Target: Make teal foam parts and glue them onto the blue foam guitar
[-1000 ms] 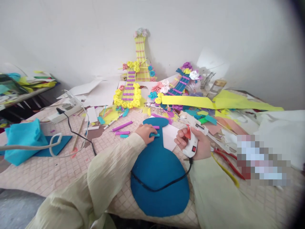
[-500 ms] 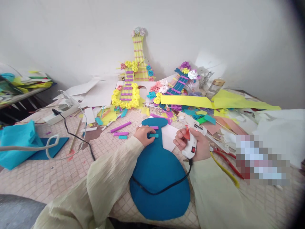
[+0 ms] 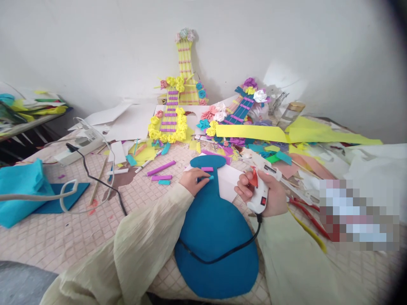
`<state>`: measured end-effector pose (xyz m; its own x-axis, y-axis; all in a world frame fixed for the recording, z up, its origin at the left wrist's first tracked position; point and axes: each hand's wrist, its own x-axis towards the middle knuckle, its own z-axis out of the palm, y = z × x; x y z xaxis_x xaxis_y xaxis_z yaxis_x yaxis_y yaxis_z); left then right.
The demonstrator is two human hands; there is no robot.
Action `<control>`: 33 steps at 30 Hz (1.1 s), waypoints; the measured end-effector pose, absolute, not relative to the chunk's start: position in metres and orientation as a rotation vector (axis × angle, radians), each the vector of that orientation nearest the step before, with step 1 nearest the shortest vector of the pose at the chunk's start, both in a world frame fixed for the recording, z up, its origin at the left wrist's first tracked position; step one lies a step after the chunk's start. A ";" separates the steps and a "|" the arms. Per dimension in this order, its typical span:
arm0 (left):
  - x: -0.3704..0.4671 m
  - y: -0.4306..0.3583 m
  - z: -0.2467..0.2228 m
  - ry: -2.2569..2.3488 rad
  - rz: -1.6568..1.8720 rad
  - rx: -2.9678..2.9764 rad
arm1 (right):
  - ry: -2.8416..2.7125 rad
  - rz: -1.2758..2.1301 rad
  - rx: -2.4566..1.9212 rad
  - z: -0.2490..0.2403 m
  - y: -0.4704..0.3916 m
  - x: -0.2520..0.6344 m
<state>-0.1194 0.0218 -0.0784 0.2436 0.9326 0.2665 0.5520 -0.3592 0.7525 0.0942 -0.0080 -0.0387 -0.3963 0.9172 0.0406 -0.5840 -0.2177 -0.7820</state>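
Note:
A blue guitar-shaped cutout (image 3: 219, 237) lies flat before me, its narrow neck pointing away. Across that neck sits a purple strip (image 3: 207, 169). Just below it, my left hand (image 3: 193, 180) pinches a small teal strip (image 3: 211, 178) between thumb and fingertips, close over the neck; whether the strip touches the cutout I cannot tell. To the right, my right hand (image 3: 274, 195) grips a white hot glue gun (image 3: 261, 199), fingers curled at its orange trigger. The gun's nozzle points away and to the left. Its black cord (image 3: 219, 259) loops across the cutout's body.
Loose purple strips (image 3: 161, 168) and a teal strip (image 3: 164, 182) lie left of the neck. Paper-flower guitars (image 3: 171, 112) stand against the wall. A power strip (image 3: 79, 148) and blue crepe paper (image 3: 23, 190) are at left, red-handled pliers (image 3: 310, 220) at right.
The teal strip has turned in my left fingers, showing less of its length. My right hand and the glue gun appear slightly farther right. The view has shifted a little.

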 end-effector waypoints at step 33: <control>-0.109 -0.015 -0.049 0.726 1.431 0.955 | -1.548 1.198 -0.909 -0.046 -0.035 0.086</control>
